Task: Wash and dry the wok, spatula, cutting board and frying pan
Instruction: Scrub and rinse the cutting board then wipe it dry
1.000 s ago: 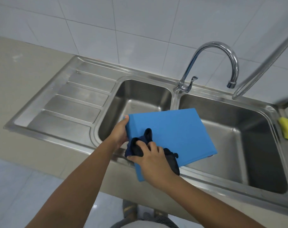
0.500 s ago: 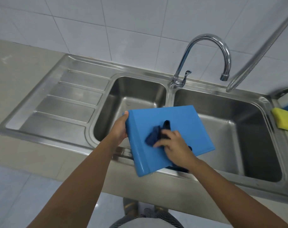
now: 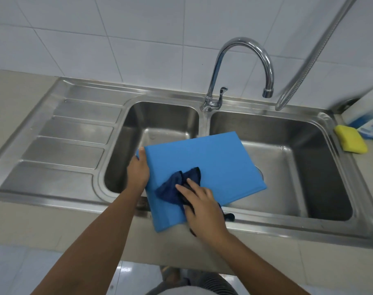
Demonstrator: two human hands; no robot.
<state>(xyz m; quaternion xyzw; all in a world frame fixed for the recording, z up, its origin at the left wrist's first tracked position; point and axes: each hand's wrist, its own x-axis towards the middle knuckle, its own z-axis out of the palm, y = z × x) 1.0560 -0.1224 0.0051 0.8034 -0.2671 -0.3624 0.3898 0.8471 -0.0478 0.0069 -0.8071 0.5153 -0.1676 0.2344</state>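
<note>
Now cutting board (image 3: 202, 162) gripped by left hand (image 3: 137, 172); right hand (image 3: 202, 206) presses cloth (image 3: 177, 186).

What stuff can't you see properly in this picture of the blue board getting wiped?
All from the head view:
- Underside of the cutting board: faces down, hidden.
- Right basin's drain: mostly behind the board.
- Left hand fingers: wrapped behind the board's edge.
- Dark cloth: partly under the right hand.
- Packages beside the yellow sponge: blurred and cut off by the right edge.
- Hose: its top leaves the frame.
</note>
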